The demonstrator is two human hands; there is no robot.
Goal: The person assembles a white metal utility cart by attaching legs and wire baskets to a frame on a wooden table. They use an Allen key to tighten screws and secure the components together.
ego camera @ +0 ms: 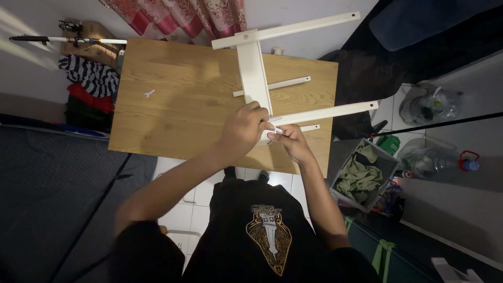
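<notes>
A white furniture frame (pixel 255 68) of painted bars lies on a light wooden table (pixel 178 99). My left hand (pixel 242 129) is closed over the near end of its wide central bar. My right hand (pixel 287 140) pinches a small white piece where a long white leg (pixel 335 111) joins that bar. Two thinner white rods (pixel 285 84) lie beside the frame. A small white wrench (pixel 149 94) rests alone on the table's left part.
Striped and red clothes (pixel 91 78) are piled left of the table. A grey bin of green cloth (pixel 364 173) stands at the right, with plastic water jugs (pixel 432 105) beyond. Patterned curtains (pixel 178 15) hang behind. A dark mat (pixel 52 194) covers the floor at left.
</notes>
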